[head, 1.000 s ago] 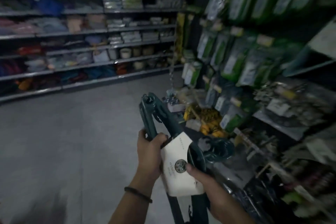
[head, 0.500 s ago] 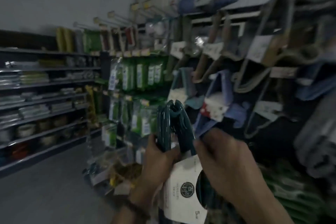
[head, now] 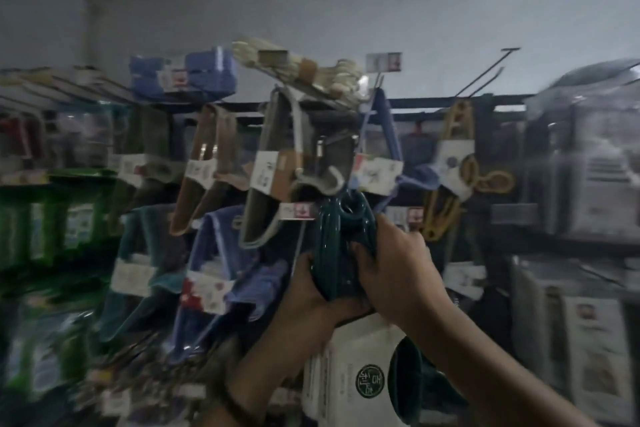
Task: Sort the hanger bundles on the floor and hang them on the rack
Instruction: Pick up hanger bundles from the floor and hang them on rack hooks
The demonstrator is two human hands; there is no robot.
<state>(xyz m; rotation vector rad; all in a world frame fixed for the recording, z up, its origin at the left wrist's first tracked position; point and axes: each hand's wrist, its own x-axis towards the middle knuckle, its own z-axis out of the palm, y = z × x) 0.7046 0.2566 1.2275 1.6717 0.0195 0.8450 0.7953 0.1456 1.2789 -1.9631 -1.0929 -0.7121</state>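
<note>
I hold a bundle of dark green hangers (head: 337, 232) upright in front of the display rack, its white paper sleeve (head: 349, 367) hanging below my wrists. My left hand (head: 308, 291) grips the bundle from the left and my right hand (head: 394, 260) grips it from the right, near the hooks. The hooks at the bundle's top sit just under a grey hanger bundle (head: 294, 156) hung on the rack. A yellow hanger bundle (head: 453, 163) hangs to the right on the rack's dark bar (head: 426, 104). The view is blurred.
Brown hanger bundles (head: 204, 166) and blue hanger bundles (head: 221, 263) hang to the left. Bare metal pegs (head: 485, 73) stick out above the bar at upper right. Green packets (head: 52, 225) fill shelves at far left, and clear-wrapped goods (head: 588, 163) are at the right.
My head has turned up and right from the aisle floor to the rack. Both hands raised the green bundle to the rack, and my right hand moved from the sleeve up to the hooks.
</note>
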